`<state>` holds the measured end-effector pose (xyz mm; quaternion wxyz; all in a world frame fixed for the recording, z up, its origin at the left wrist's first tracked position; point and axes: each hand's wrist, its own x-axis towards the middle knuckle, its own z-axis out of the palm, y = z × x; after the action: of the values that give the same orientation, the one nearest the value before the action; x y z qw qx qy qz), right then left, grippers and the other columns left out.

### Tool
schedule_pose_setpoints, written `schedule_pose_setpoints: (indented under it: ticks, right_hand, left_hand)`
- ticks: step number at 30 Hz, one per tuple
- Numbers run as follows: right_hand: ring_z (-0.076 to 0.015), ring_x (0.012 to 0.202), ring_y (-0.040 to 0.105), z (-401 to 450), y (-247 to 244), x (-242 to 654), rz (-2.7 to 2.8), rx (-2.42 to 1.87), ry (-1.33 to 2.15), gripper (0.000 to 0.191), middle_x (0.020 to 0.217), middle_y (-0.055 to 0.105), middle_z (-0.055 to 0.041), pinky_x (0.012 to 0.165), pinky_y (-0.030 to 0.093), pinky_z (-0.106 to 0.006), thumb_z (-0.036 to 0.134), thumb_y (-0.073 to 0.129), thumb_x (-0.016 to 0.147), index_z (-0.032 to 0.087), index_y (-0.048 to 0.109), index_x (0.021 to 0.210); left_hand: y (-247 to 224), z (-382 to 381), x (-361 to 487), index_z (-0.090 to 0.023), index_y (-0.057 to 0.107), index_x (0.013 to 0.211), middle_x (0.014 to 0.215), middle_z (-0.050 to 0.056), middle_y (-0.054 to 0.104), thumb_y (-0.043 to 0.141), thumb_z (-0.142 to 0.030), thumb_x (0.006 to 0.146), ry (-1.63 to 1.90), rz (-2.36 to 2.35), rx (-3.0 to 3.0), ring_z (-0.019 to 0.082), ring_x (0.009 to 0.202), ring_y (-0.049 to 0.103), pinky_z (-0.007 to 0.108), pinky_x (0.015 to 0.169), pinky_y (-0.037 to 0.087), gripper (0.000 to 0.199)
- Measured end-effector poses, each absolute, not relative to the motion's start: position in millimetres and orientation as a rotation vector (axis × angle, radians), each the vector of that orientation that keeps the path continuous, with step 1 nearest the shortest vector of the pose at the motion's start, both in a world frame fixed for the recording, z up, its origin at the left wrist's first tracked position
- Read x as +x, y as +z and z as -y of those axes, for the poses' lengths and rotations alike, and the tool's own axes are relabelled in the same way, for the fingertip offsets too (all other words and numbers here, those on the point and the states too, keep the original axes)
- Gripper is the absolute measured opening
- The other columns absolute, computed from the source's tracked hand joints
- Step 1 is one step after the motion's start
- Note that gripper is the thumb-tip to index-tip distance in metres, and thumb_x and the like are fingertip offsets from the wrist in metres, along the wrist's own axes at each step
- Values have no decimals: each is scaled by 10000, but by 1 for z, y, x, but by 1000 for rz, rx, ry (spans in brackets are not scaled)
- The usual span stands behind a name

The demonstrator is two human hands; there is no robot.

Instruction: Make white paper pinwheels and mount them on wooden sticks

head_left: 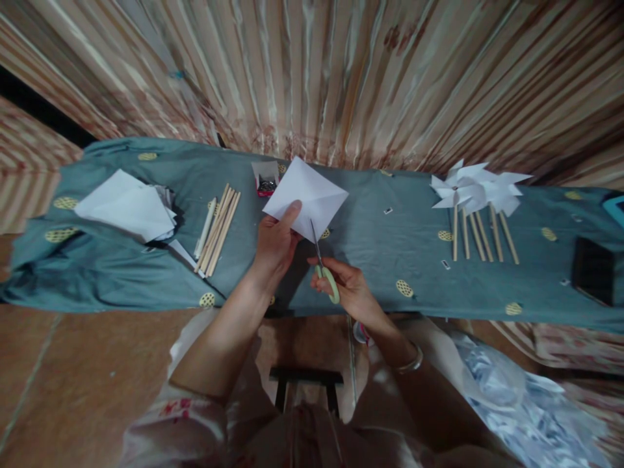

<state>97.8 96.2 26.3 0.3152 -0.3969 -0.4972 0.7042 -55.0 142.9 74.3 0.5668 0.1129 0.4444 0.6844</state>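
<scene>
A square sheet of white paper [312, 188] with crease lines is held above the table, one corner toward me. My left hand [279, 237] grips its left side, thumb on top and fingers underneath. In my right hand [344, 279] is a pair of scissors [327, 281] with light green handles. Their blades meet the paper at its near corner and point toward its middle. Just behind the paper's left edge stands a small open box [266, 188] of dark metal bits, too small to name.
A stack of white paper [127, 205] and several wooden sticks [221, 231] lie left. Several paper pinwheels [475, 185] on sticks lie right, with a dark phone [593, 270] beyond. The patterned teal cloth [370, 260] covers the narrow table before a curtain [336, 78].
</scene>
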Motion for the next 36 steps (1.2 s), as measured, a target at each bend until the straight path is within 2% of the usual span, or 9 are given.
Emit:
schedule_pose_setpoints:
  ticks: [9,20,28,36]
  right_hand:
    - [-88,638,552,-96,31,96,1294,-1067,1850,478,733,645,17,589,476,-211,526,818,696,216,754,1054]
    - [-109,633,605,-97,27,95,1337,-1112,1818,471,723,658,14,586,514,-233,531,763,751,224,738,1108]
    - [-101,627,597,-96,29,95,1270,-1143,1777,476,718,679,15,571,498,-216,513,821,681,219,758,1049]
    - [-106,591,616,-97,32,94,1252,-1142,1806,478,673,662,28,577,535,-239,517,831,664,217,752,1028]
  left_hand:
    - [73,-143,-56,-209,687,828,798,-5,774,791,-185,767,1624,-1035,281,162,751,749,210,616,572,123]
    - [71,-143,-55,-183,688,831,795,8,777,814,-217,736,1620,-1049,294,182,796,755,235,681,588,161]
    - [67,-141,-55,-204,685,792,766,2,767,815,-221,725,1603,-1051,335,188,758,746,238,633,593,146]
    - [69,-141,-53,-207,698,822,799,-5,777,786,-191,754,1588,-1064,300,169,770,749,206,611,572,112]
